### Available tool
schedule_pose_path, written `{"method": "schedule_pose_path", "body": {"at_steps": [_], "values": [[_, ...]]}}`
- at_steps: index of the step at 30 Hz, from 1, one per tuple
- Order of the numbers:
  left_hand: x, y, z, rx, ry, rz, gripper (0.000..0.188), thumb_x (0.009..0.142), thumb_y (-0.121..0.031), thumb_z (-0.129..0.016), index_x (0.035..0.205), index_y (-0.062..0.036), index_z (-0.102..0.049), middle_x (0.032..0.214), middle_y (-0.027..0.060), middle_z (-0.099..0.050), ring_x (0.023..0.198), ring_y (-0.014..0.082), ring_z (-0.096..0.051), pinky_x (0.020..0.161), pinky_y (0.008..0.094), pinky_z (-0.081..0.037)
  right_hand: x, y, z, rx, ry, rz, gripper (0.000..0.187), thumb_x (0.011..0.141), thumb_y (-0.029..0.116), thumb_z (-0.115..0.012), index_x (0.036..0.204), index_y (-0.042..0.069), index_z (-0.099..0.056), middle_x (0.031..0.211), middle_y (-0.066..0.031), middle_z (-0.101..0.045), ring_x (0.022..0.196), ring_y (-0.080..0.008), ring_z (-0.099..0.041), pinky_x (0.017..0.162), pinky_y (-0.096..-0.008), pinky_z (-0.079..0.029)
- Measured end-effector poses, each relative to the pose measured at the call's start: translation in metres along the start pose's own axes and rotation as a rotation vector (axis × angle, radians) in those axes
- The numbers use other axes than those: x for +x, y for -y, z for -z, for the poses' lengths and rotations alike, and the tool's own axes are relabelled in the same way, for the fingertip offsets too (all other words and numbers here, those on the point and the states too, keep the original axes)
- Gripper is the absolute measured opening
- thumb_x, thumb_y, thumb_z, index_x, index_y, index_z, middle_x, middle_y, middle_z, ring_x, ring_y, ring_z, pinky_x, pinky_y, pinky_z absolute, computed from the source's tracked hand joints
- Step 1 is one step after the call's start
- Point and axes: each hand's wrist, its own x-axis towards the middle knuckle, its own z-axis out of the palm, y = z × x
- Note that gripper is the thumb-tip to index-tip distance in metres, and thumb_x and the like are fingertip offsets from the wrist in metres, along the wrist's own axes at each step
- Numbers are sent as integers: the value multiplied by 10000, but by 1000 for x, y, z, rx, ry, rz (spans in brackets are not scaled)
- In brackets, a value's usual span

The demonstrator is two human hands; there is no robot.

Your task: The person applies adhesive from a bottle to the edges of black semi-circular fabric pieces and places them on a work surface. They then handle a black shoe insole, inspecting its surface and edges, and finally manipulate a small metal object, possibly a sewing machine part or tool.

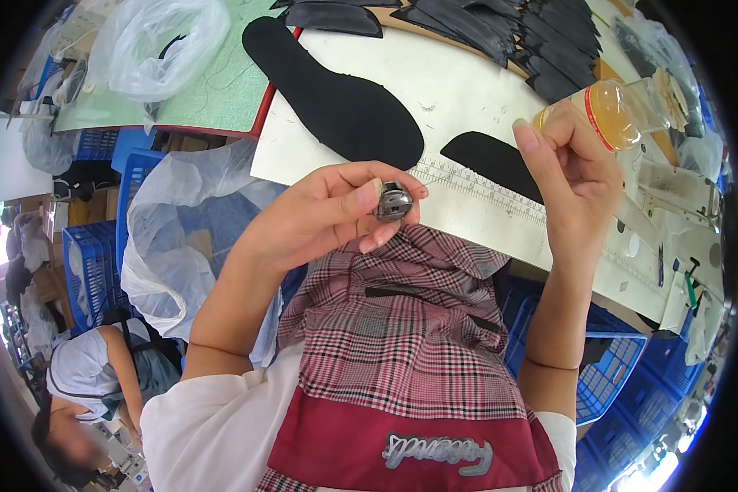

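My left hand (316, 209) holds a small, round, shiny metal bobbin case (393, 202) between thumb and fingers, over the near edge of the white table. To the right, my right hand (580, 168) is raised with thumb and bent fingers brought together in a pinch. Whatever is between those fingertips, perhaps a thread, is too fine to make out. A black insole-shaped piece (336, 98) lies flat on the table beyond my left hand. Another black piece (484, 161) lies by my right hand, which partly hides it.
A printed ruler scale (476, 194) runs along the white table (459, 98). Stacked black pieces (476, 29) lie at the back. A bottle of yellow liquid (619, 115) is behind my right hand. Plastic bags (189, 221) and blue crates (611, 353) flank me; a person (98, 369) bends at lower left.
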Motion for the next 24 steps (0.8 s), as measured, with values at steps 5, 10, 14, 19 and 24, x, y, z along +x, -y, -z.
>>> {"method": "schedule_pose_path", "body": {"at_steps": [5,10,14,19,24], "values": [[2,3,1,-82,-1,-4,506,887,-350,-518,1174,59,-440,957,152,-534,661,102,-489,536,187,-411,-2,-6,-11,375,18,-67,224,809,114,-609,660,45,-456,657,4,-452,576,-61,-387,533,-178,-286],[1,7,1,-132,-28,29,502,889,-339,-515,1187,56,-432,982,163,-528,684,106,-486,557,189,-413,-4,-1,-11,1066,300,-327,211,888,161,-485,708,67,-429,656,-24,-462,564,-77,-386,524,-192,-307],[2,9,1,-123,-7,15,498,893,-326,-510,1199,57,-423,1012,167,-522,706,111,-488,581,190,-414,-8,-14,-12,1109,365,-310,213,892,178,-479,713,75,-429,629,-1,-422,550,-68,-340,511,-200,-276],[4,8,-1,-206,-14,-15,469,914,-276,-479,1221,69,-396,1052,179,-516,748,120,-505,642,194,-431,-12,-9,-14,894,255,-321,221,871,178,-530,700,70,-440,608,26,-376,557,-59,-315,522,-208,-252],[5,6,-2,-156,-49,-9,408,935,-208,-433,1231,69,-387,1086,198,-509,806,141,-530,684,220,-445,-13,-11,-12,862,235,-326,232,866,174,-537,684,68,-439,606,29,-373,564,-63,-313,532,-214,-252]]}}
